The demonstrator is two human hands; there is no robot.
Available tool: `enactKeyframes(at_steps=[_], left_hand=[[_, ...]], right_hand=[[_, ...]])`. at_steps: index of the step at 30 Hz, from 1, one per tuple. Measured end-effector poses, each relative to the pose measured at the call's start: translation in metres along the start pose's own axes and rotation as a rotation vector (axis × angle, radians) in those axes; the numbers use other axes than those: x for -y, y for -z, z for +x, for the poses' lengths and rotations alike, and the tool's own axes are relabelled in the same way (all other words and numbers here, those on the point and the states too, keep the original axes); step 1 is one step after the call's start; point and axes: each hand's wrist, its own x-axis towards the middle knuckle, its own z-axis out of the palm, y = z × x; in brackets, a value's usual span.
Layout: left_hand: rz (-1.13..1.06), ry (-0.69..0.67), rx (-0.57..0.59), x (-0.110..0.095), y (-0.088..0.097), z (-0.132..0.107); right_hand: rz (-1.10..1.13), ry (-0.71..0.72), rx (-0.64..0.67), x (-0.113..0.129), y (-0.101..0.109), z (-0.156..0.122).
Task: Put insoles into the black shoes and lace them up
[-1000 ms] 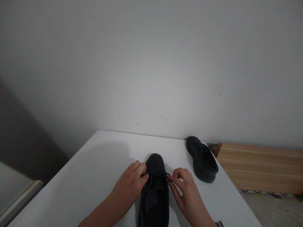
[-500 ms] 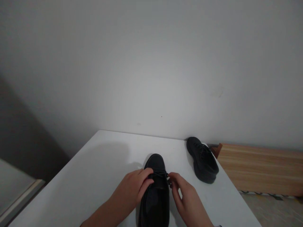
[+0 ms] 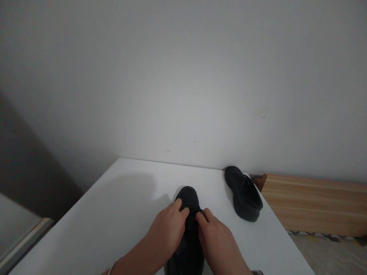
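Observation:
A black lace-up shoe lies on the white table, its toe pointing away from me. My left hand is at the left of the lacing, thumb and forefinger closed on the black shoelace. From the right side, my right hand pinches the lace by the eyelets, where a small loop shows at its fingertips. Both hands cover much of the shoe's middle. The other black shoe stands apart by the table's right edge, its lace in place.
A pale wall rises behind the table's far edge. To the right, beyond the table, is a wood-grain board above a grey floor. A pale framed edge shows at the lower left.
My right hand has moved left onto the lacing, from beside the shoe. My left hand has shifted slightly right, its thumb and forefinger drawn up to the lace.

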Motion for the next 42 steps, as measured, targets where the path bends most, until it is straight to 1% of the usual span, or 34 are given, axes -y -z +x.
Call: enactKeyframes(at_steps=[3,5,7,9,11,13,15,17,19,21,22,25,27,29,30,31,34,36,39,42], left_hand=[[-0.023,-0.036,-0.072,-0.002,0.004,-0.001],[-0.139,-0.093,-0.145,-0.004,0.011,-0.003],[-0.353,-0.143,-0.210,-0.006,0.023,-0.006],[-0.612,-0.145,-0.267,-0.005,0.039,-0.008],[-0.869,-0.102,-0.344,-0.001,0.054,-0.010],[-1.091,-0.064,-0.419,0.006,0.065,-0.012],[-1.205,-0.042,-0.464,0.015,0.068,-0.013],[-1.172,-0.011,-0.479,0.022,0.067,-0.015],[-1.037,0.038,-0.457,0.028,0.061,-0.016],[-0.860,0.088,-0.363,0.030,0.053,-0.018],[-0.764,0.101,-0.297,0.030,0.048,-0.018],[-0.529,0.071,-0.094,0.030,0.033,-0.018],[-0.453,0.049,-0.008,0.030,0.025,-0.017],[-0.454,0.053,0.027,0.030,0.019,-0.016],[-0.478,0.061,0.024,0.030,0.017,-0.016],[-0.518,0.065,0.012,0.031,0.015,-0.017],[-0.682,0.068,-0.015,0.034,0.010,-0.018],[-0.782,0.089,0.019,0.036,0.008,-0.019],[-0.872,0.118,0.113,0.035,0.008,-0.019],[-0.906,0.096,0.146,0.034,0.010,-0.017]], right_hand=[[-0.043,-0.011,-0.009,0.002,0.001,0.003],[0.003,0.003,-0.069,0.003,0.009,0.005],[0.193,0.042,-0.169,0.003,0.024,0.006],[0.507,0.072,-0.279,0.001,0.044,0.004],[0.791,0.032,-0.408,-0.004,0.063,0.000],[0.982,-0.047,-0.530,-0.011,0.074,-0.003],[1.107,-0.113,-0.592,-0.019,0.076,-0.005],[1.165,-0.159,-0.595,-0.028,0.070,-0.005],[1.115,-0.204,-0.565,-0.035,0.061,-0.004],[0.976,-0.229,-0.506,-0.039,0.051,-0.004],[0.897,-0.233,-0.447,-0.040,0.046,-0.005],[0.712,-0.196,-0.182,-0.038,0.032,-0.007],[0.634,-0.158,0.008,-0.035,0.024,-0.009],[0.591,-0.138,0.130,-0.033,0.019,-0.010],[0.586,-0.140,0.158,-0.033,0.018,-0.010],[0.593,-0.143,0.164,-0.033,0.017,-0.011],[0.676,-0.150,0.104,-0.032,0.018,-0.010],[0.765,-0.174,0.105,-0.031,0.020,-0.010],[0.867,-0.240,0.183,-0.029,0.023,-0.008],[0.946,-0.271,0.257,-0.027,0.028,-0.007]])
